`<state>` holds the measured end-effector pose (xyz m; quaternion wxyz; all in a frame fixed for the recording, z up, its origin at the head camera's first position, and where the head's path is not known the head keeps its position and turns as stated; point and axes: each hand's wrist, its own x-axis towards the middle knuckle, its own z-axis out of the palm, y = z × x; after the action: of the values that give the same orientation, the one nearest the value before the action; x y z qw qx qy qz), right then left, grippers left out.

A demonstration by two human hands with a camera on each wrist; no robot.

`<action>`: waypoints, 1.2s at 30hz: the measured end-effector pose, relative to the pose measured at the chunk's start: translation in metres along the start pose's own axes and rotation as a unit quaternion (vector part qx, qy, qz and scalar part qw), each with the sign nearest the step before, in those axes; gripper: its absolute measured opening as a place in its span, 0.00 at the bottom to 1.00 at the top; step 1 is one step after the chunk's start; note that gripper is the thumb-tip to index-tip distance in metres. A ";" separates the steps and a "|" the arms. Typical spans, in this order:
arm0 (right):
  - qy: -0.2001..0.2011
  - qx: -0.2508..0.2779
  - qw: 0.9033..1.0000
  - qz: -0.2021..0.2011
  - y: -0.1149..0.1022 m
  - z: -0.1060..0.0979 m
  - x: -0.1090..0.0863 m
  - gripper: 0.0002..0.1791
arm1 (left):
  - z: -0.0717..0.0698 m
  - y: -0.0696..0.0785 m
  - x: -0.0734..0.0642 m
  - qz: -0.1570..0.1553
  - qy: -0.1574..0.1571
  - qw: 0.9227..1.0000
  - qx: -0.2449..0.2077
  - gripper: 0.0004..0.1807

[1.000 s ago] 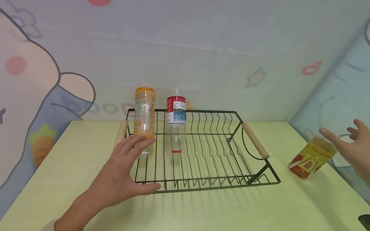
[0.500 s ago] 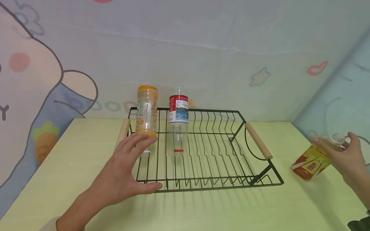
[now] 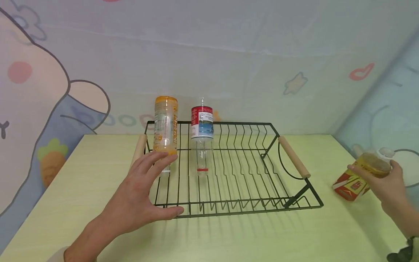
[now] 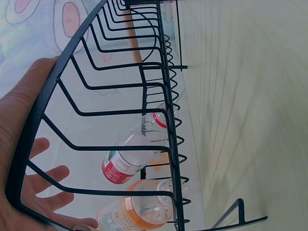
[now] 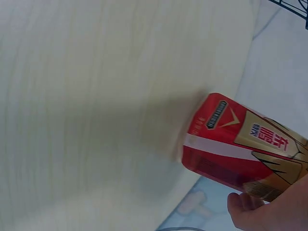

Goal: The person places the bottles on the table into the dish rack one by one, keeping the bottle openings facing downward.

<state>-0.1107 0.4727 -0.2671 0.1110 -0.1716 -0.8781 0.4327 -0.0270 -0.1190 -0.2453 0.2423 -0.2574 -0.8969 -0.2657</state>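
Note:
At the right, my right hand [image 3: 387, 183] grips a plastic drink bottle [image 3: 355, 180] with a red and yellow label and a whitish cap. Its red lower end [image 5: 216, 144] shows close to the table in the right wrist view. My left hand [image 3: 134, 193] spreads its fingers by the left front of a black wire dish rack [image 3: 235, 215], thumb near the front rail. Just beyond the fingertips, an orange-labelled clear bottle [image 3: 166, 125] rests in the rack, cap toward me. Beside it lies a clear bottle with a red and white label [image 3: 202, 123].
Wooden handles, one being the right handle [image 3: 294, 157], sit at both ends of the rack. Pale green-yellow table surface [image 3: 245, 240] surrounds it. A cartoon-printed cloth [image 3: 229, 65] hangs behind the table and along its right side.
My right hand has come from beside the red and yellow bottle's top to gripping its upper part. The left hand has stayed at the rack with fingers spread.

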 end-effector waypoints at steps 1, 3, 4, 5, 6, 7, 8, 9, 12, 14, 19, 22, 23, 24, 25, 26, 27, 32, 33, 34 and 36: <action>0.001 0.001 1.000 -0.008 0.003 0.001 0.001 0.55 | 0.000 0.000 0.000 -0.001 0.000 1.000 0.000 0.58; 0.000 0.017 1.000 -0.027 0.007 0.003 0.002 0.43 | 0.000 0.000 0.000 -0.002 0.000 1.000 -0.001 0.58; -0.001 0.028 0.999 -0.034 0.008 0.004 0.003 0.38 | -0.001 0.001 0.000 -0.002 0.001 1.000 -0.001 0.58; -0.004 0.046 0.998 -0.046 0.010 0.004 0.003 0.33 | -0.001 0.001 0.000 -0.002 0.002 1.000 -0.002 0.58; -0.007 0.058 0.997 -0.057 0.011 0.005 0.004 0.30 | -0.001 0.001 0.000 -0.001 0.002 1.000 -0.002 0.58; -0.007 0.064 0.996 -0.062 0.012 0.005 0.004 0.29 | -0.001 0.001 0.000 0.000 0.003 1.000 -0.002 0.57; -0.012 0.083 0.994 -0.066 0.013 0.005 0.004 0.29 | -0.001 0.001 0.000 0.001 0.004 1.000 -0.002 0.57; -0.014 0.087 0.994 -0.067 0.014 0.006 0.004 0.29 | -0.001 0.001 0.000 0.002 0.005 1.000 -0.002 0.57; -0.021 0.096 0.993 -0.062 0.017 0.007 0.005 0.30 | -0.001 0.001 0.001 0.003 0.006 1.000 -0.002 0.57; -0.031 0.120 0.990 -0.060 0.020 0.008 0.005 0.31 | -0.001 0.002 0.001 0.003 0.007 1.000 -0.002 0.57; -0.027 0.066 0.996 -0.049 0.030 0.011 0.003 0.34 | -0.002 0.003 0.001 0.005 0.003 1.000 -0.007 0.56; -0.021 0.018 0.999 -0.027 0.034 0.013 0.003 0.35 | -0.002 0.003 0.002 0.006 0.000 1.000 -0.006 0.57; -0.020 0.012 1.000 -0.020 0.034 0.013 0.003 0.34 | -0.002 0.003 0.002 0.005 0.001 1.000 -0.006 0.57; -0.020 0.005 1.000 -0.014 0.035 0.013 0.003 0.34 | -0.002 0.003 0.002 0.004 0.000 1.000 -0.006 0.57; -0.018 0.000 1.000 -0.008 0.035 0.014 0.003 0.33 | -0.002 0.004 0.002 0.004 0.000 1.000 -0.005 0.56; -0.016 -0.002 1.000 -0.004 0.035 0.014 0.003 0.32 | -0.002 0.004 0.001 0.003 0.000 1.000 -0.006 0.56; -0.015 -0.003 1.000 -0.002 0.035 0.015 0.003 0.31 | -0.002 0.004 0.001 0.003 0.000 1.000 -0.006 0.57; -0.007 0.011 1.000 -0.004 0.034 0.016 0.001 0.30 | -0.002 0.004 0.001 -0.001 -0.003 1.000 -0.007 0.57; -0.007 0.012 1.000 -0.006 0.033 0.016 0.000 0.30 | -0.002 0.004 0.001 -0.001 -0.003 1.000 -0.007 0.57; -0.007 0.014 1.000 -0.008 0.032 0.016 0.000 0.29 | -0.002 0.004 0.000 -0.002 -0.003 1.000 -0.007 0.56; -0.009 0.019 1.000 -0.013 0.030 0.016 0.001 0.28 | -0.002 0.003 0.000 -0.003 -0.003 1.000 -0.005 0.57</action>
<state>-0.1110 0.4782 -0.3003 0.1118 -0.1537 -0.8728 0.4495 -0.0243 -0.1178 -0.2425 0.2377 -0.2571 -0.8968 -0.2706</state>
